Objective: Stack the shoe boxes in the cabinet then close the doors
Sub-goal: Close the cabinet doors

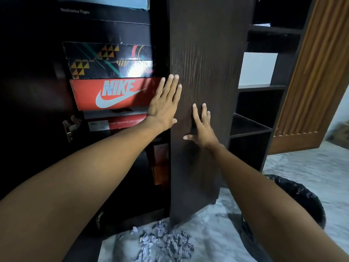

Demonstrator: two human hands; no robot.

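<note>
A dark wood cabinet door stands partly swung in front of me. My left hand lies flat with straight fingers against the door's left edge. My right hand presses on the door face lower down, fingers spread. Inside the cabinet, shoe boxes are stacked: a black patterned box on top of an orange Nike box, then a red and grey box below. Another dark box sits on the shelf above. More orange boxes show low in the cabinet.
Open dark shelves stand to the right, one holding a white box. A brown wooden room door hangs open at far right. Crumpled paper lies on the pale floor, and a black furry object beside it. A metal hinge sits at left.
</note>
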